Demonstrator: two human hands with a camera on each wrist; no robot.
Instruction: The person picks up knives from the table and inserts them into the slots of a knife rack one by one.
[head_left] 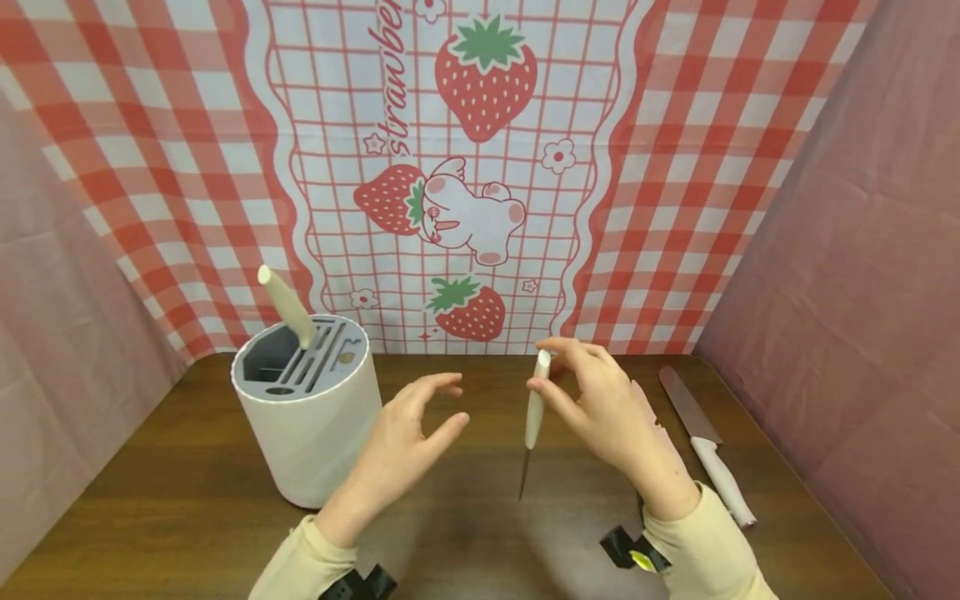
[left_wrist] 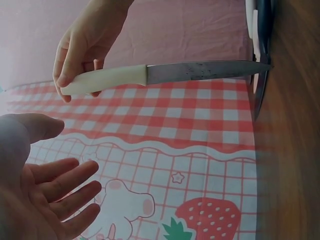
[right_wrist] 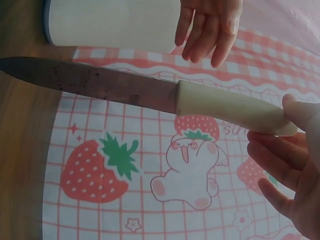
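Observation:
My right hand [head_left: 600,400] pinches a kitchen knife [head_left: 535,408] by the butt of its cream handle. The knife hangs upright with its blade [right_wrist: 115,87] pointing down, and dark specks mark the steel. To the left, my left hand [head_left: 405,433] is held with fingers spread and relaxed, apart from the knife and holding nothing. Just beyond that hand stands a round white knife block [head_left: 322,442] with a grey slotted top. One cream handle [head_left: 287,304] sticks up out of it at a tilt.
Another knife [head_left: 716,475] with a white handle lies on the brown table [head_left: 465,533] at the right. A pale pink item [head_left: 651,408] is partly hidden behind my right wrist. A red checked strawberry cloth [head_left: 480,208] hangs at the back, with pink cloth at both sides.

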